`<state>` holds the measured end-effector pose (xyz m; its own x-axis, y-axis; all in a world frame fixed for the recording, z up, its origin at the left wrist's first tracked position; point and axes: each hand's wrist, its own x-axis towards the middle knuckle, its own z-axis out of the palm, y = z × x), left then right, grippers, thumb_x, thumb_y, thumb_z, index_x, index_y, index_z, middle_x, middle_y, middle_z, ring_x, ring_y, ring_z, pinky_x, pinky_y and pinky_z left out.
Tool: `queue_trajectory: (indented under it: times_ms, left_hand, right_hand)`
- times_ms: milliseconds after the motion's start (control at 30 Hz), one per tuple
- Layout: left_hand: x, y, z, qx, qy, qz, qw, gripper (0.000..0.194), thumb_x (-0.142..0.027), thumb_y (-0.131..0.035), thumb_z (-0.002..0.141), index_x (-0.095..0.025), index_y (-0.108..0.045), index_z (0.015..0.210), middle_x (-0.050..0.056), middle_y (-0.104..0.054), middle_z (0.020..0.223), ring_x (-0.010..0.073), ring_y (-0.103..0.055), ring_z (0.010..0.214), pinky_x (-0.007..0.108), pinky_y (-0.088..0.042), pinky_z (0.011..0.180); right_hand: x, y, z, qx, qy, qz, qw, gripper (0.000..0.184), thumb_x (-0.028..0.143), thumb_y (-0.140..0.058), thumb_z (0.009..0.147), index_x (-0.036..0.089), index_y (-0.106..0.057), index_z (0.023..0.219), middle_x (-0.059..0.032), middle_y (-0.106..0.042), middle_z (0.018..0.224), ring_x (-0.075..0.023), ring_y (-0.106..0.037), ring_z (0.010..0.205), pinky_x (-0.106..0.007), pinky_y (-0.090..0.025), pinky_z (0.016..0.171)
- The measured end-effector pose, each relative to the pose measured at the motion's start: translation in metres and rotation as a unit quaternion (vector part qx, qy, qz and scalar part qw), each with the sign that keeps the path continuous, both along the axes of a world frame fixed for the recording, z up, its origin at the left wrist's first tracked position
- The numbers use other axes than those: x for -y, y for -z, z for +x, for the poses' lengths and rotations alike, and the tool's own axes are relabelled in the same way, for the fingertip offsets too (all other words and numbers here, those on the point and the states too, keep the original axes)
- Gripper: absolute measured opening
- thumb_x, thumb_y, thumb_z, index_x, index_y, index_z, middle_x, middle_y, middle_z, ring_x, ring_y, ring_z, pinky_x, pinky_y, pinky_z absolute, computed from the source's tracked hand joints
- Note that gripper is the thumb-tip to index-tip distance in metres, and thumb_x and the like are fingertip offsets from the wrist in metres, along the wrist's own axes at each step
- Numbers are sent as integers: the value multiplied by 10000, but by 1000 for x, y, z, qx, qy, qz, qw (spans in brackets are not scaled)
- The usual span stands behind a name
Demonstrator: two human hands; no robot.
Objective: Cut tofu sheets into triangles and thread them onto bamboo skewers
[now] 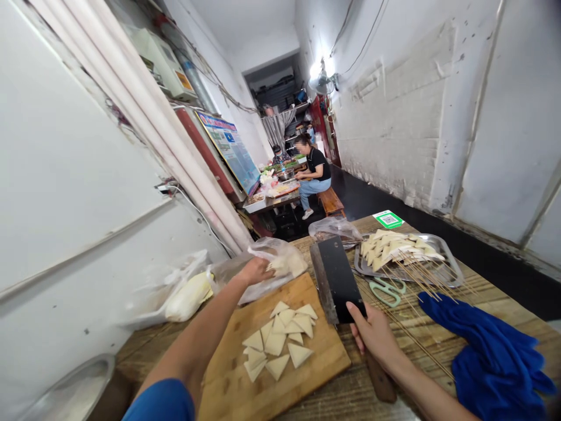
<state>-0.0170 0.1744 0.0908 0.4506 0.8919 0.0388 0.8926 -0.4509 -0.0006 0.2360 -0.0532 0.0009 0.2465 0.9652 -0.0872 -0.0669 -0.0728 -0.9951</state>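
My right hand (372, 333) grips a cleaver (342, 278) with a dark blade and wooden handle, its blade standing by the cutting board's right edge. My left hand (258, 271) reaches to a clear plastic bag (289, 257) with pale pieces in it, beyond the board. Its fingers look curled together at the bag's mouth; what they hold is hidden. On the wooden cutting board (223, 356) lie several pale triangular slices (276, 342), like tofu sheet, some overlapping.
At right are a metal tray (453, 272) of skewered triangles (390, 245), green-handled scissors (388, 290), loose bamboo skewers (421, 345) and a blue cloth (495, 351). A metal basin (103, 374) stands lower left. Two people sit at a far table.
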Motion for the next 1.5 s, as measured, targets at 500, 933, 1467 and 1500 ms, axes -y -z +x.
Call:
queue_trajectory:
  times_ms: [500, 933, 1467, 1500]
  left_hand:
    - [183, -67, -91, 370, -182, 33, 911, 420, -510, -507, 709, -178, -584, 955, 31, -658, 797, 196, -587, 710, 271, -452, 597]
    - [213, 65, -93, 33, -329, 60, 942, 267, -331, -493, 754, -164, -507, 961, 154, -628, 900, 282, -595, 856, 351, -423, 704]
    - [211, 67, -106, 82, -297, 1, 951, 586, -492, -602, 646, -170, -448, 1111, 149, -619, 1040, 287, -594, 922, 318, -421, 718]
    - [210, 68, -108, 77, -294, -5, 953, 579, -485, -606, 641, -169, -457, 1103, 150, -619, 1043, 287, -593, 924, 316, -421, 719]
  right_hand:
    - [5, -4, -1, 21, -5, 19, 1000, 384, 568, -460, 768, 205, -416, 651, 81, -476, 419, -73, -403, 260, -187, -323, 271]
    - [9, -8, -2, -8, -13, 9, 1000, 387, 557, -554, 724, 197, -423, 673, 74, -482, 418, -73, -400, 270, -195, -339, 260]
    - [38, -58, -16, 248, -281, 10, 927, 339, 514, -482, 774, 202, -508, 644, 44, -510, 417, -101, -428, 288, -202, -283, 314]
    - [40, -64, -23, 283, -312, 26, 907, 313, 481, -496, 774, 201, -536, 639, 35, -523, 426, -108, -455, 321, -203, -303, 345]
